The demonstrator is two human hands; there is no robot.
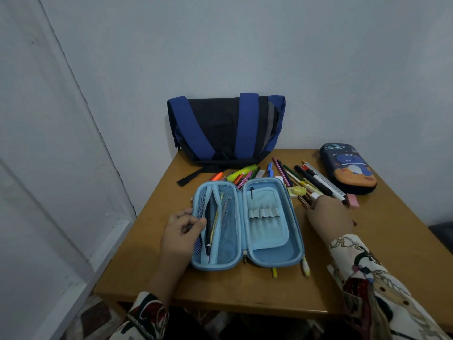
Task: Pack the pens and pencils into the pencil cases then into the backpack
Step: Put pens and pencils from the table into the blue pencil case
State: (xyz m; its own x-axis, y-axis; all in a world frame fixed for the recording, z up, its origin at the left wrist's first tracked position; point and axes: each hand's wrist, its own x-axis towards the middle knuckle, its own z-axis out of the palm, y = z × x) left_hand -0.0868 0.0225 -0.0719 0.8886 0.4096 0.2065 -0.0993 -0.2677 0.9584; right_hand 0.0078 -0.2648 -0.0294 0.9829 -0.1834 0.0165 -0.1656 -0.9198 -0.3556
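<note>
A light blue pencil case (269, 256) lies open flat in the middle of the wooden table (367, 266). Its left half has a mesh pocket (226, 231) holding a black pen and a few pencils. My left hand (182, 229) pinches the edge of that pocket and holds it open. My right hand (328, 212) reaches over the loose pens and pencils (304, 177) to the right of the case, fingers curled on a few of them. A closed dark blue pencil case (348, 168) sits at the far right. The blue and black backpack (223, 128) leans against the wall.
More markers and a yellow highlighter (241, 173) lie behind the open case. A pink eraser (353, 201), a ruler (323, 180) and a yellow tape dispenser (297, 191) lie among the pens. Two pencils poke out from under the case's near edge. Walls close in behind and to the left.
</note>
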